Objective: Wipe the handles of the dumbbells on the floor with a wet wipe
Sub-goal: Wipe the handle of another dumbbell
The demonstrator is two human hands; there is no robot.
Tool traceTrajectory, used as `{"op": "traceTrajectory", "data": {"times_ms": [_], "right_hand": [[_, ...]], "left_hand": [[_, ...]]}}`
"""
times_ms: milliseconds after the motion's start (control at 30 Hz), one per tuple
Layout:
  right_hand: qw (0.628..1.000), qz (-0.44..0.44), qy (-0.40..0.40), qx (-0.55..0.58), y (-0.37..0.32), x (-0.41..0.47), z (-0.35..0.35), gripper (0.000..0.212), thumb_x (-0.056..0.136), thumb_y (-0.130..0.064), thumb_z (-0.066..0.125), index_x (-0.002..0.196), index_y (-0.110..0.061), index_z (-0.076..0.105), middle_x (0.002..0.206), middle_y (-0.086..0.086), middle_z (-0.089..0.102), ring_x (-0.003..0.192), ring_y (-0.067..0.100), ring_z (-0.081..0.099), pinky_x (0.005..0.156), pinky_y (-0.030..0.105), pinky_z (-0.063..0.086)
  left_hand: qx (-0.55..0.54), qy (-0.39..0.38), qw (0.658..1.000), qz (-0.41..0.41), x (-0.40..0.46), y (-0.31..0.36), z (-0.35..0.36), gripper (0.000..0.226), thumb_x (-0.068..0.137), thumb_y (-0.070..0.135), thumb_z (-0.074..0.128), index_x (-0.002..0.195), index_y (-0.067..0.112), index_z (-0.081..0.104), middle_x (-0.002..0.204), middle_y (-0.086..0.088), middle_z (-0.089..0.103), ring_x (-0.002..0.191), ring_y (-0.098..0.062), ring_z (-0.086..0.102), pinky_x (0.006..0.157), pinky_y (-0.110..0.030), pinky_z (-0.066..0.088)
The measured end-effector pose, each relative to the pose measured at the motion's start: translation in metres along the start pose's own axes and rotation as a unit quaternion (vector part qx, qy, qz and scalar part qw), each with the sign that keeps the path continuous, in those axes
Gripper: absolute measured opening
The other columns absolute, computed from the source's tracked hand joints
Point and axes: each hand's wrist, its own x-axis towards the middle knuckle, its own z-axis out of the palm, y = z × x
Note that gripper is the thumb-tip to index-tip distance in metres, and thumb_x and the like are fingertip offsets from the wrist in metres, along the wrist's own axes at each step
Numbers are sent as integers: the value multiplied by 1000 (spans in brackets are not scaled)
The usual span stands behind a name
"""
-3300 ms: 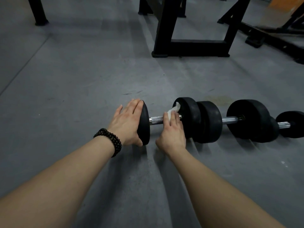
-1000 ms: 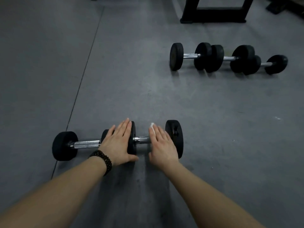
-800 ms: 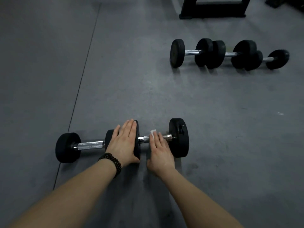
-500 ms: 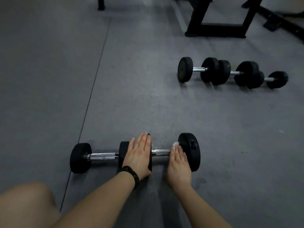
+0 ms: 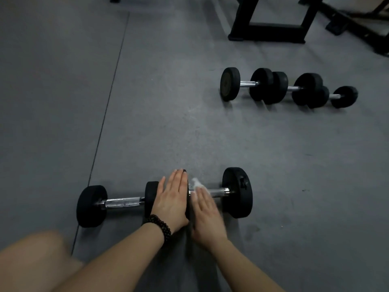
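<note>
Two black dumbbells lie end to end on the grey floor close to me. My left hand (image 5: 172,199) rests flat, fingers straight, on the left weight of the right-hand dumbbell (image 5: 237,192). My right hand (image 5: 207,213), blurred by motion, holds a white wet wipe (image 5: 196,184) against the left end of that dumbbell's chrome handle (image 5: 219,191). The wipe sticks out past my fingertips. The left-hand dumbbell (image 5: 122,203) lies untouched. Farther off to the right, three more dumbbells (image 5: 248,83) lie in a row.
A black metal rack base (image 5: 267,34) stands beyond the far row, with more black equipment (image 5: 357,28) at the top right. A floor seam (image 5: 105,114) runs along the left. My bare knee (image 5: 35,260) fills the bottom left corner.
I have left the far row for the near pair. Over the last half second my right hand slid the wipe from the handle's right end to its left end. My left hand stayed put.
</note>
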Motion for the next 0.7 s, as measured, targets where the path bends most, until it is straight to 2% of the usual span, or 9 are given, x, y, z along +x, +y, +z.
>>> {"op": "traceTrajectory", "data": {"times_ms": [67, 167, 233, 367, 433, 500, 567, 633, 700], "right_hand": [[999, -36, -19, -15, 4, -2, -7, 91, 91, -30, 50, 156, -15, -12, 161, 3, -22, 147, 17, -24, 123, 39, -3], [998, 64, 13, 11, 28, -2, -13, 95, 82, -18, 52, 156, -9, -7, 164, 5, -8, 151, 18, -10, 123, 38, 2], [996, 87, 14, 22, 22, -2, -11, 95, 80, -20, 52, 156, -7, -3, 164, 11, -6, 151, 23, -10, 123, 39, 2], [1000, -25, -6, 9, 7, 0, -1, 93, 87, -29, 56, 157, -13, -2, 162, 3, -16, 148, 18, -21, 123, 37, -4], [999, -23, 6, -37, 23, 3, 0, 94, 81, -25, 64, 157, -12, 11, 163, 4, -3, 151, 19, -2, 123, 37, 3], [996, 63, 49, -39, 33, 2, 0, 93, 71, -17, 68, 154, -6, 26, 162, 9, 18, 149, 22, 16, 122, 37, 11], [994, 92, 54, 3, 21, 4, -1, 93, 75, -21, 65, 154, -4, 20, 163, 12, 13, 151, 24, 8, 122, 39, 7], [999, 19, 25, 20, 2, 8, 2, 94, 83, -25, 61, 156, -8, 4, 163, 7, -7, 150, 22, -11, 122, 38, -1], [999, -33, 10, -12, 0, 10, -1, 91, 85, -25, 60, 157, -11, 7, 164, 4, -3, 151, 19, -6, 123, 39, 5]], "left_hand": [[2, -10, 1000, -4, 2, 1, -3, 133, 65, 50, 79, 155, 10, -10, 164, -6, -8, 151, -20, -10, 122, -45, -4], [7, -15, 1000, -5, 2, 1, -5, 141, 58, 55, 83, 155, 10, -9, 164, -5, -8, 151, -19, -10, 122, -44, -4], [0, -16, 1000, -6, 1, 2, -5, 141, 58, 53, 84, 155, 10, -8, 164, -4, -8, 151, -18, -10, 122, -44, -4], [-6, -18, 1000, -12, -2, 4, -5, 139, 61, 52, 83, 155, 11, -11, 164, -4, -12, 151, -17, -13, 123, -45, -3], [0, -20, 1000, -12, -2, 4, -5, 141, 60, 53, 85, 155, 11, -11, 164, -4, -11, 151, -18, -13, 123, -45, -3], [2, -22, 1000, -13, -1, 5, -6, 143, 59, 53, 86, 155, 11, -11, 164, -4, -11, 151, -18, -13, 123, -45, -3], [2, -22, 1000, -13, -1, 5, -7, 141, 60, 52, 85, 155, 11, -11, 164, -4, -11, 151, -18, -13, 123, -44, -4], [-2, -22, 1000, -14, 1, 5, -6, 137, 62, 50, 83, 155, 11, -11, 164, -4, -11, 151, -18, -12, 123, -44, -3], [-7, -17, 1000, -15, 1, 4, -6, 135, 63, 50, 81, 155, 11, -10, 164, -4, -10, 151, -18, -12, 123, -44, -4]]}}
